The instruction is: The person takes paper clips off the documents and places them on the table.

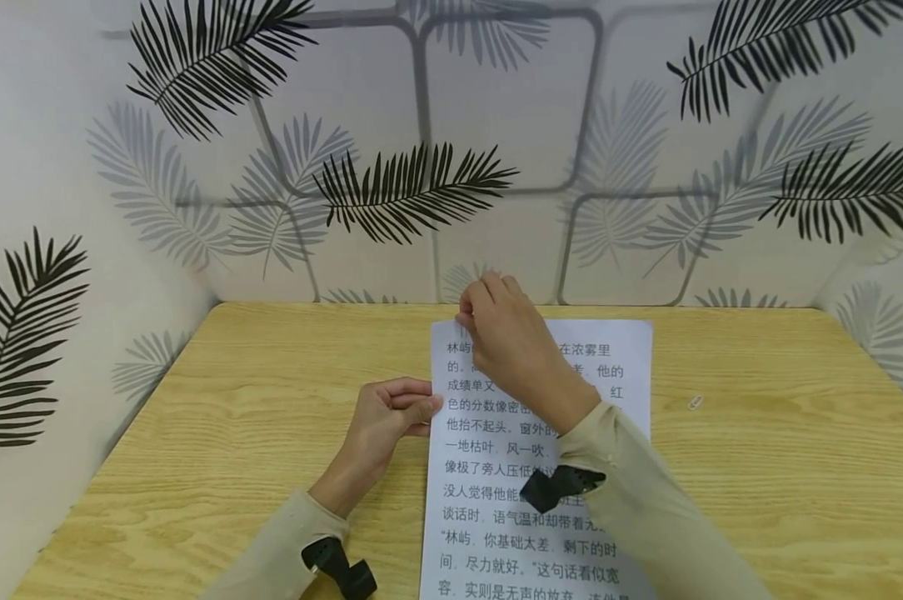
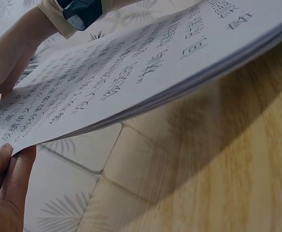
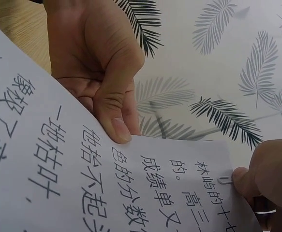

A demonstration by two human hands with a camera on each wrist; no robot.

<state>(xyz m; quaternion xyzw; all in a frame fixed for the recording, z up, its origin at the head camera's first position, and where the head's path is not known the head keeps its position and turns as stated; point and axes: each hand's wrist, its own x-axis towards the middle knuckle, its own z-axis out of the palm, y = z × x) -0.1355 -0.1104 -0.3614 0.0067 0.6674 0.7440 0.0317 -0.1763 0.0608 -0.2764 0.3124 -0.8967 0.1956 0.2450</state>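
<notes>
A stack of printed paper sheets (image 1: 489, 467) is held up at a tilt, its layered edge showing in the left wrist view. My left hand (image 1: 387, 421) pinches the stack's left edge, thumb (image 3: 119, 128) on the printed face and fingers behind. At the top edge, near the upper left corner, my right hand (image 1: 511, 333) pinches a small paper clip (image 3: 224, 180). Part of the clip lies over the top sheet; the rest is hidden by the thumb and fingertips. How many sheets it spans I cannot tell.
Another paper clip (image 1: 695, 402) lies on the wood-grain table (image 1: 256, 400), right of the sheets. A leaf-patterned backdrop (image 1: 496, 108) rises behind the table's far edge. Each wrist wears a small black camera (image 1: 339, 567).
</notes>
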